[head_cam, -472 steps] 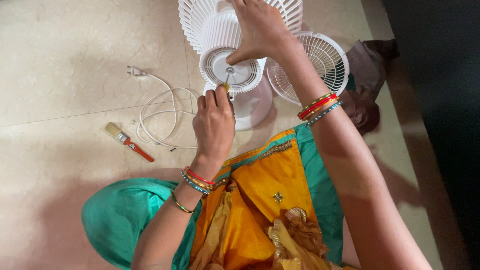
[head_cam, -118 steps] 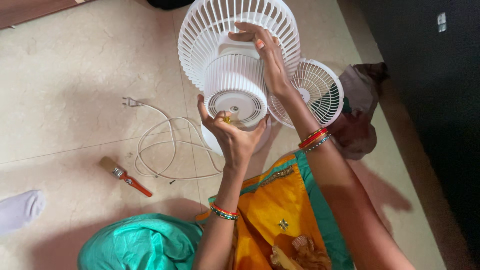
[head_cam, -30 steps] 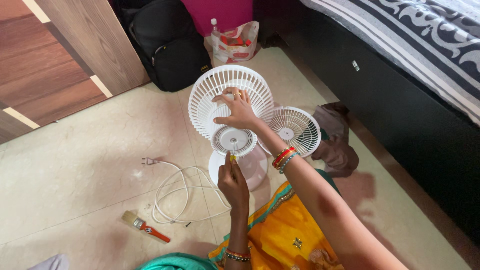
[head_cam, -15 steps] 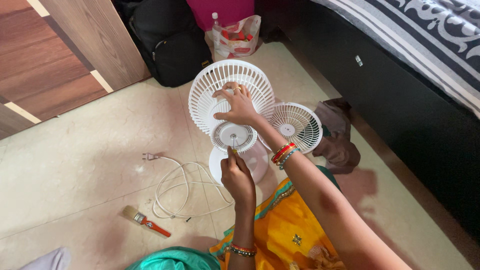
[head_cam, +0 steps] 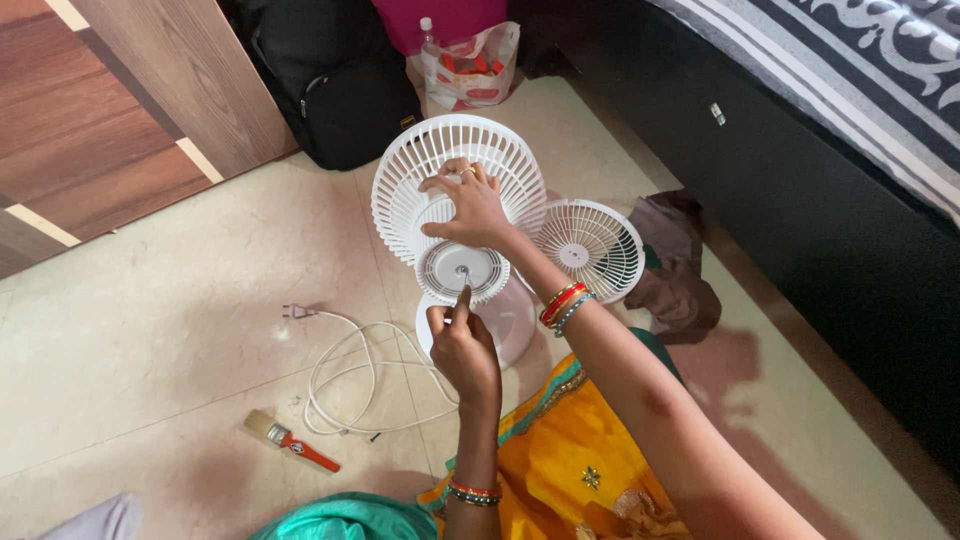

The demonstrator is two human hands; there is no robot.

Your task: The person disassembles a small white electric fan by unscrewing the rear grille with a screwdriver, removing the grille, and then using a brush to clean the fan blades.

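One white slatted fan [head_cam: 440,200], upright, rear-facing.

The left hand [head_cam: 463,345] is raised in front of the body, wrist straight, fingers curled into a tight pinch with the fingertips pointing away. Just beyond it, the right hand [head_cam: 468,208] lies palm down with fingers spread, its forearm stretched out long and crossing to the right of the left hand.
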